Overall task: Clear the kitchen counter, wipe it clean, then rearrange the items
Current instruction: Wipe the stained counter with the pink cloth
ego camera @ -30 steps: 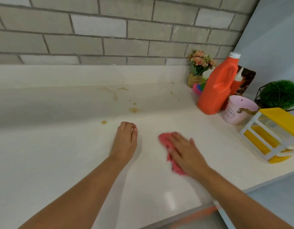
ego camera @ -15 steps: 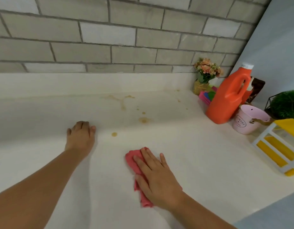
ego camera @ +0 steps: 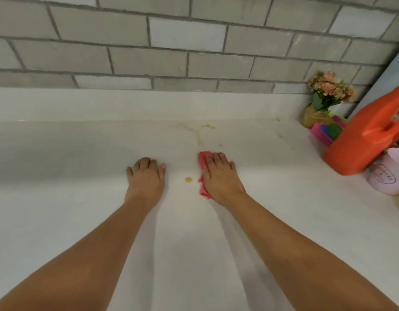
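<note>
A white counter (ego camera: 81,198) stretches below a grey brick wall. My right hand (ego camera: 218,178) lies flat with straight fingers on a pink cloth (ego camera: 203,159), pressing it to the counter. Only the cloth's edges show around the hand. My left hand (ego camera: 145,178) rests palm down on the bare counter, its fingers slightly bent. A round yellow-brown spot (ego camera: 188,179) sits between the two hands. More brownish streaks (ego camera: 195,131) lie farther back near the wall.
At the right stand an orange jug (ego camera: 364,140), a pink pot (ego camera: 389,176), a small flower bouquet (ego camera: 328,93) in a burlap-wrapped base and some colourful sponges (ego camera: 328,131). A raised white ledge (ego camera: 126,104) runs along the wall.
My right hand has pushed the cloth away from me, up over the stain that lay above the round spot. My left hand now lies close beside the right one. The view has tilted left.
</note>
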Demonstrator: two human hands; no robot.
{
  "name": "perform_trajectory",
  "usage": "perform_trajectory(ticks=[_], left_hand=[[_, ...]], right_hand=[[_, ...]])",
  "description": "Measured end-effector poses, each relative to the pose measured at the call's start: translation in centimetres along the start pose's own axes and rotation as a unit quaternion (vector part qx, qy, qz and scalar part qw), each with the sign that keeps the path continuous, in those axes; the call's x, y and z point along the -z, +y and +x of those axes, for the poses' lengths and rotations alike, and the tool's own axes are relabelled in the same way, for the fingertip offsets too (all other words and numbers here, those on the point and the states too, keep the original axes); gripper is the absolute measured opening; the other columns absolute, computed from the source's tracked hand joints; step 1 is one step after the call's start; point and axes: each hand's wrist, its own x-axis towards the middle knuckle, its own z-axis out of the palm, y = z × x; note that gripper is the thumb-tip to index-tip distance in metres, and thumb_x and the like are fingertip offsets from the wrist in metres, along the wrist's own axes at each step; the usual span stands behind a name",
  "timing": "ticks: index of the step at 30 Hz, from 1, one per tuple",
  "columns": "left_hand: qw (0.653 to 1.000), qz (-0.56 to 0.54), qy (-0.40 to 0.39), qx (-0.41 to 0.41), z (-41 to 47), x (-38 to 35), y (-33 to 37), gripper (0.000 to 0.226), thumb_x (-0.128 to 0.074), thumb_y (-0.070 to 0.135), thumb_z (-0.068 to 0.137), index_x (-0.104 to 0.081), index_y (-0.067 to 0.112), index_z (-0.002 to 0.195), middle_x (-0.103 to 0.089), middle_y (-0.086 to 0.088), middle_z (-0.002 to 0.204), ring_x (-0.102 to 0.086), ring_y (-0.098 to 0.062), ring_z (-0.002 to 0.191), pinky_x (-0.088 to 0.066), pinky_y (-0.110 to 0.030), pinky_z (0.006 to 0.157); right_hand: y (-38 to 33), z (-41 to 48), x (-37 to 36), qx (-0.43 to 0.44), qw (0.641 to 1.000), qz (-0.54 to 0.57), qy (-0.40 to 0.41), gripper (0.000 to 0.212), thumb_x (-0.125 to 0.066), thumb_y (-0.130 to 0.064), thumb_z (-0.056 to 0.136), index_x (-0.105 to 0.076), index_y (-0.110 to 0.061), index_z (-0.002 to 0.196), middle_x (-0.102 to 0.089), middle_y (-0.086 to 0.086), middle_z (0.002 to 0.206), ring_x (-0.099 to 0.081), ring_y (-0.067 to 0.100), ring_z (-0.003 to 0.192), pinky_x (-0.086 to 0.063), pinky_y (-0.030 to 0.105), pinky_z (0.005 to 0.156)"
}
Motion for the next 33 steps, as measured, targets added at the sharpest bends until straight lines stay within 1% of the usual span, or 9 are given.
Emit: perform_trajectory(ticks=[2, 5, 8, 12, 15, 21, 25, 29, 33], left_hand=[[1.000, -0.014, 0.005, 0.000, -0.2, 0.1, -0.1, 0.046, -0.021, 0.032, 0.100, -0.049, 0.006, 0.126, -0.042, -0.014, 0.136, -0.033, -0.032, 0.131, -0.019, -0.049, 0.111], [1.000, -0.030, 0.005, 0.002, -0.2, 0.3, 0.0, 0.048, -0.019, 0.033, 0.100, -0.050, 0.007, 0.126, -0.042, -0.013, 0.136, -0.032, -0.031, 0.131, -0.018, -0.048, 0.111], [0.999, -0.049, -0.003, 0.001, -0.2, 0.5, 0.1, 0.053, -0.015, 0.035, 0.100, -0.048, 0.008, 0.131, -0.041, -0.012, 0.138, -0.030, -0.030, 0.133, -0.016, -0.047, 0.113], [0.997, -0.074, 0.004, 0.005, -0.3, 0.6, 0.1, 0.054, -0.013, 0.036, 0.100, -0.041, 0.008, 0.137, -0.040, -0.013, 0.141, -0.029, -0.030, 0.135, -0.013, -0.047, 0.115], [0.996, -0.089, 0.004, 0.016, -0.4, 0.7, 0.2, 0.055, -0.012, 0.037, 0.100, -0.029, 0.009, 0.144, -0.036, -0.014, 0.144, -0.027, -0.030, 0.137, -0.012, -0.047, 0.116], [0.969, -0.239, 0.058, 0.036, -0.7, 0.9, -0.1, 0.054, -0.016, 0.035, 0.100, -0.026, 0.007, 0.145, -0.039, -0.017, 0.145, -0.032, -0.031, 0.136, -0.014, -0.044, 0.117], [0.933, -0.348, 0.076, 0.062, -1.1, 1.4, -0.4, 0.056, -0.016, 0.042, 0.099, -0.028, 0.012, 0.145, -0.035, -0.009, 0.149, -0.026, -0.029, 0.141, -0.018, -0.040, 0.117], [0.932, -0.352, 0.072, 0.054, -1.3, 1.6, -0.1, 0.055, -0.016, 0.040, 0.100, -0.030, 0.011, 0.144, -0.036, -0.009, 0.149, -0.026, -0.028, 0.141, -0.018, -0.042, 0.117], [0.944, -0.321, 0.074, 0.035, -1.3, 1.6, -0.1, 0.053, -0.016, 0.037, 0.101, -0.033, 0.007, 0.142, -0.045, -0.016, 0.140, -0.036, -0.031, 0.134, -0.022, -0.046, 0.115]], right_hand=[[-1.5, -4.4, 0.1, 0.096, 0.995, 0.026, -0.001, 0.078, 0.004, -0.043, 0.080, -0.016, -0.014, 0.149, -0.015, 0.005, 0.158, -0.007, 0.021, 0.147, -0.007, 0.039, 0.117], [0.2, -9.6, 0.9, 0.162, 0.982, 0.094, -0.032, 0.069, -0.001, -0.049, 0.085, -0.012, -0.027, 0.150, -0.004, -0.012, 0.157, 0.005, 0.004, 0.145, 0.004, 0.026, 0.113], [5.0, -7.9, 1.6, 0.086, 0.992, 0.086, -0.033, 0.060, -0.007, -0.050, 0.090, -0.007, -0.034, 0.148, -0.002, -0.021, 0.153, 0.005, -0.003, 0.141, -0.003, 0.035, 0.115], [7.5, -0.6, 1.7, -0.064, 0.998, -0.028, -0.008, 0.056, -0.025, -0.036, 0.098, -0.017, -0.014, 0.149, -0.013, 0.005, 0.157, -0.010, 0.024, 0.145, -0.018, 0.056, 0.111], [3.8, 3.1, 1.0, -0.100, 0.995, -0.001, -0.007, 0.057, -0.024, -0.037, 0.100, -0.011, -0.015, 0.150, -0.009, 0.008, 0.158, -0.005, 0.027, 0.146, -0.010, 0.058, 0.113], [-6.7, -3.5, -0.4, 0.137, 0.990, 0.028, -0.017, 0.059, -0.021, -0.040, 0.095, -0.010, -0.023, 0.150, -0.010, 0.000, 0.158, -0.001, 0.020, 0.147, -0.006, 0.052, 0.116], [-3.6, -11.5, 0.3, 0.222, 0.969, 0.099, -0.050, 0.061, -0.009, -0.047, 0.090, -0.015, -0.034, 0.148, -0.006, -0.013, 0.158, 0.005, 0.005, 0.146, 0.006, 0.040, 0.116], [4.3, -7.3, 0.9, 0.080, 0.994, 0.066, -0.024, 0.058, -0.010, -0.050, 0.087, -0.008, -0.042, 0.145, -0.015, -0.015, 0.156, -0.005, 0.007, 0.146, -0.010, 0.055, 0.112], [4.1, -0.1, 0.3, -0.057, 0.997, -0.047, -0.014, 0.060, -0.028, -0.043, 0.095, -0.015, -0.022, 0.149, -0.013, 0.003, 0.157, -0.008, 0.026, 0.145, -0.016, 0.064, 0.108]])
